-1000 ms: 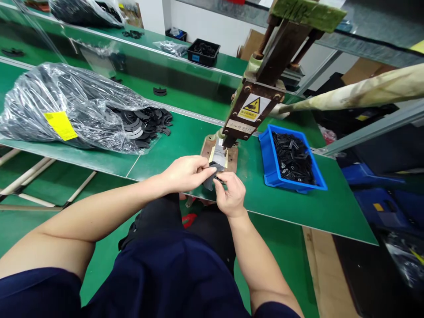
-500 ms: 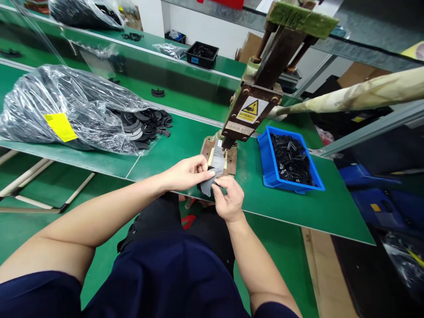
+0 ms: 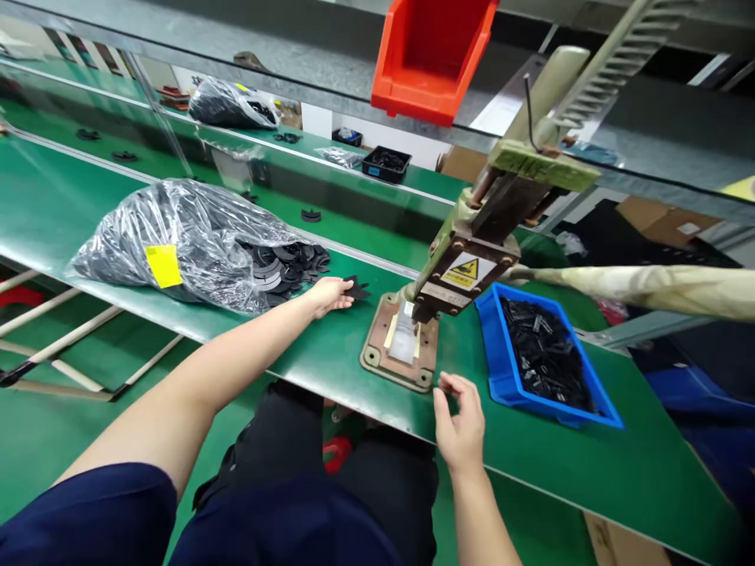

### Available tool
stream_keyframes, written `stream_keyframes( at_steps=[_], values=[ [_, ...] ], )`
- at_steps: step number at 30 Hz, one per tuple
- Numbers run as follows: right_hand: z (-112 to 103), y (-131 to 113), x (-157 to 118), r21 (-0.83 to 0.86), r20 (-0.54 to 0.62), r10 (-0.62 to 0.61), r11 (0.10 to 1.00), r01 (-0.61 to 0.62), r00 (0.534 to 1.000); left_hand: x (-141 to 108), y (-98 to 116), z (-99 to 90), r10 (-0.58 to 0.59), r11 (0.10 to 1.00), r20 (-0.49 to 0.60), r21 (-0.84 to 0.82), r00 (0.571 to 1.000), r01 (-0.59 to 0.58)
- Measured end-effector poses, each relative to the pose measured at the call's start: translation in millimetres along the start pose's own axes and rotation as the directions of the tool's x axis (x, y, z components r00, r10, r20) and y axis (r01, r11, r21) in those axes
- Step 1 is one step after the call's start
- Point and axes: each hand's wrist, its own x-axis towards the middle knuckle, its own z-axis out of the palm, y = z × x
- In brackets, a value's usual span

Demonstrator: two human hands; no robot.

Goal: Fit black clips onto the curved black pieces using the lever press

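My left hand (image 3: 331,297) is closed on a dark flat plastic piece (image 3: 356,289) with pointed ends, beside the loose pile of curved black plastic pieces (image 3: 286,267). That pile spills from the mouth of a clear plastic bag (image 3: 204,228) with a yellow label. Over the front of the table, my right hand (image 3: 460,417) is open, thumb and fingers apart with nothing between them. It is nearest to the lower right corner of the hand press's base plate (image 3: 377,346). A pale fixture (image 3: 404,338) lies on that plate, under the press head (image 3: 465,271).
Right of the press stands a blue bin (image 3: 501,377) of small black parts. An orange bin (image 3: 433,63) hangs above at the shelf edge. A wrapped press lever (image 3: 649,287) sticks out to the right. Behind the clear divider is a black tray (image 3: 386,163).
Both hands were together at the front of the press on a grey and black curved piece. My left hand has moved left to the pile; my right hand has let go and moved right.
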Motion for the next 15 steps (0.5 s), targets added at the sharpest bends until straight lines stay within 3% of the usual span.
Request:
stream_keyframes(
  at_steps=[5,8,11,15],
  values=[
    [1.9,11.5,-12.2,-0.042,-0.037,0.009,0.999,-0.010,0.999,92.1,37.5,28.9,0.075,0.996,-0.115,-0.029,0.991,-0.079],
    [2.1,12.9,-12.9,-0.057,-0.040,0.009,0.998,-0.011,0.999,131.7,51.3,44.4,0.123,0.991,-0.126,-0.043,0.984,-0.129],
    [-0.1,13.9,-13.6,-0.064,-0.057,0.017,0.998,-0.021,0.998,148.4,46.1,49.0,0.157,0.987,-0.120,-0.012,0.980,-0.159],
    [-1.3,13.5,-16.5,-0.055,-0.076,0.022,0.998,-0.026,0.997,132.7,21.6,43.6,0.235,0.971,-0.089,0.061,0.968,-0.230]
  ],
)
